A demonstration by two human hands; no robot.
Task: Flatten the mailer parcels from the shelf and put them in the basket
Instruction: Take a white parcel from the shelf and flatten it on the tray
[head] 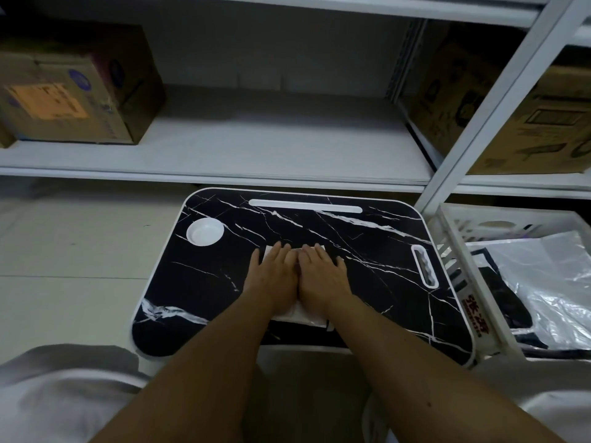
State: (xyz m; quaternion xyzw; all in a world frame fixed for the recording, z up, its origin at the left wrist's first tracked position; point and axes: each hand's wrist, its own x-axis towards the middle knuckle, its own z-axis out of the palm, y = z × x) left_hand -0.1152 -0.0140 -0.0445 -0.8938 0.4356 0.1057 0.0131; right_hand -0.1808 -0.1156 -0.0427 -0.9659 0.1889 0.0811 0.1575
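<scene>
A small white mailer parcel [299, 316] lies in the middle of a black marble-patterned lap table [367, 251]. My left hand [275, 276] and my right hand [321, 276] lie side by side on top of it, fingers straight, pressing it flat. Only the parcel's near edge and far corners show around the hands. A white slatted basket [473, 282] stands to the right of the table, with silvery and black flattened mailers [540, 282] lying inside.
A white shelf board [256, 145] runs behind the table, with a cardboard box [73, 87] at its left and more boxes [527, 116] at the right past a white upright [499, 100]. The table has a white round cup recess [205, 231].
</scene>
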